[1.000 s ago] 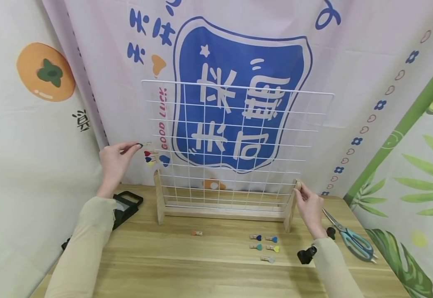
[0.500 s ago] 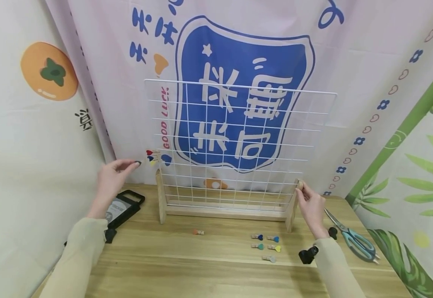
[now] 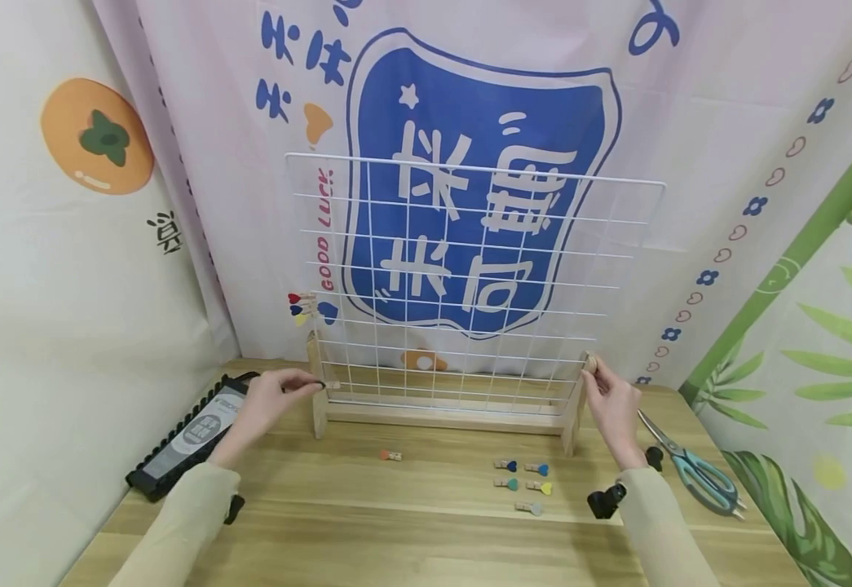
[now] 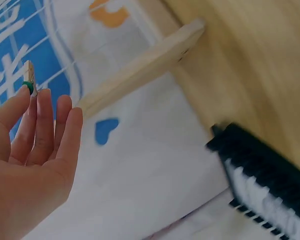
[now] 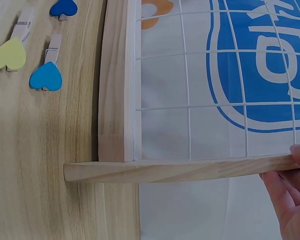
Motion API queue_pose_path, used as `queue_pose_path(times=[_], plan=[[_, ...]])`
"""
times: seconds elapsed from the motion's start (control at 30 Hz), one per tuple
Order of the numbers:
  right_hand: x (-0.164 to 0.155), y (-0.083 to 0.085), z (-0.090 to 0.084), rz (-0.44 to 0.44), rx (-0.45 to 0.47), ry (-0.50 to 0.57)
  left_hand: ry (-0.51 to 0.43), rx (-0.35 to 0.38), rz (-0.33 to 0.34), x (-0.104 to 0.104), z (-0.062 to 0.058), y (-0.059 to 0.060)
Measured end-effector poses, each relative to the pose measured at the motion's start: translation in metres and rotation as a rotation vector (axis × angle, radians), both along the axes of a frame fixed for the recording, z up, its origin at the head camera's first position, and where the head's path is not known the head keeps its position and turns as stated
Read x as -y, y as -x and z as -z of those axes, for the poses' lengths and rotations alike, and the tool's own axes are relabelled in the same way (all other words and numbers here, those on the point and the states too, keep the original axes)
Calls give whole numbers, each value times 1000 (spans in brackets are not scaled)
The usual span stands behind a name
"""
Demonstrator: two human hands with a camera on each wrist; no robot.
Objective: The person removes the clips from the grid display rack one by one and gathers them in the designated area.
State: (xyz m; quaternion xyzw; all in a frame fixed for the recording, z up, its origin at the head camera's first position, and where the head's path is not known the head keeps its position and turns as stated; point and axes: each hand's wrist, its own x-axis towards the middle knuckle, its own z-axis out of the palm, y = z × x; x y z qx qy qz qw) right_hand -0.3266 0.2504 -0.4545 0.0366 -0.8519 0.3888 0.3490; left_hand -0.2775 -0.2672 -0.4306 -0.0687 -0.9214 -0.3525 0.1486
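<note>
At the right of the pale wood-grained desk [image 3: 367, 538] lie steel scissors with blue-and-grey handles [image 3: 682, 461], tips pointing toward the back. A long black case with a grey label and a toothed edge [image 3: 194, 436] sits at the far left. Behind hangs a pale lilac-and-white cloth [image 3: 484, 37] printed with a blue shield emblem [image 3: 462, 118] and red "GOOD LUCK" lettering [image 3: 326, 232]. White cloth on the left bears an orange persimmon print [image 3: 98, 136]; large green leaf prints [image 3: 788, 518] show on the right.
</note>
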Motion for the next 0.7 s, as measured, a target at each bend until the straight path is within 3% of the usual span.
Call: queue_pose_path(times=[0.17, 0.47, 0.7], plan=[[0, 0, -1, -1, -1, -1, 5, 53, 54, -10, 23, 4], [0, 1, -2, 5, -7, -9, 43, 69, 195, -27, 66, 7], [0, 2, -1, 10, 10, 6, 77, 82, 222, -43, 83, 7]])
